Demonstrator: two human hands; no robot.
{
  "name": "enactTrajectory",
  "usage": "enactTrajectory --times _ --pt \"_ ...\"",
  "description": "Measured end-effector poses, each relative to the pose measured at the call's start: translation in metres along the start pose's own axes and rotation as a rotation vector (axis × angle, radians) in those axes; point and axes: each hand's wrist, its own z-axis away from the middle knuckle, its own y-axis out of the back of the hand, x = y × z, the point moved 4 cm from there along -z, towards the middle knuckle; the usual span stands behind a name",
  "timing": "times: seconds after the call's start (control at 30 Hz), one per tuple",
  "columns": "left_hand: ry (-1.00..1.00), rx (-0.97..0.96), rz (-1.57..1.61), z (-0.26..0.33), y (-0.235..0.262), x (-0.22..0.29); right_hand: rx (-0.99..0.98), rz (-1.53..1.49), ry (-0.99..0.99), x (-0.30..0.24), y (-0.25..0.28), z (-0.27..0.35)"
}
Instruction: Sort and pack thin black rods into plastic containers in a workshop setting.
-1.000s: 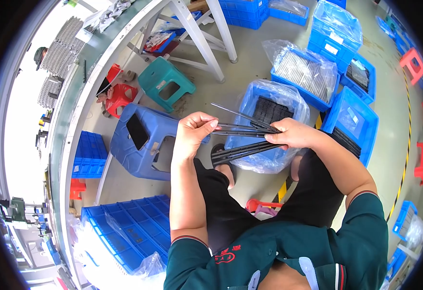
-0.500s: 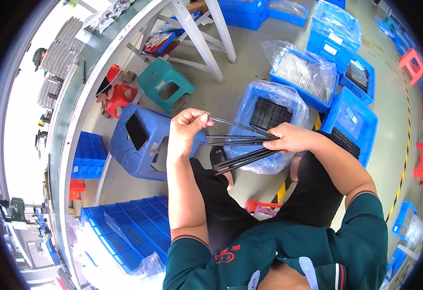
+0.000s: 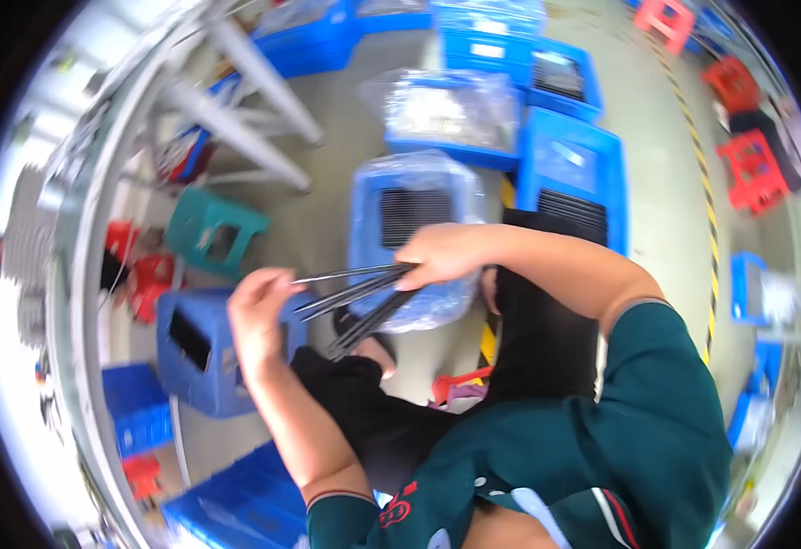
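Observation:
Thin black strips (image 3: 350,295) fan out from my right hand (image 3: 441,254), which grips the bundle at its right end above my lap. The spread ends point left and toward me. My left hand (image 3: 258,311), slightly blurred, pinches the far left end of the topmost strip, apart from the others. Just beyond the hands, a blue bin (image 3: 361,224) lined with clear plastic holds a stack of similar black strips (image 3: 414,218).
On my left stands a blue stool (image 3: 226,316) with a dark phone-like slab (image 3: 188,339) on it, and a teal stool (image 3: 213,215) behind. Blue crates (image 3: 592,146) with strips and plastic film stand ahead. A white-framed workbench (image 3: 112,183) runs along the left.
The whole view has swung, so surroundings sit further left and up or down. My hands have tilted, with the left lower; the bundle stays in my right hand and the topmost strip in my left.

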Motion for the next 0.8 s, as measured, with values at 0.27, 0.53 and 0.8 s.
enactTrajectory --times 0.27,0.53,0.8 --pt "-0.064 0.079 0.059 -0.021 0.011 -0.019 0.686 0.279 -0.222 0.018 0.067 0.101" --pt "0.004 0.053 0.006 -0.026 -0.012 -0.028 0.899 0.648 -0.880 0.166 0.076 0.257" --pt "0.106 0.069 -0.119 -0.029 -0.021 -0.048 0.585 0.444 -1.074 0.304 -0.027 0.314"
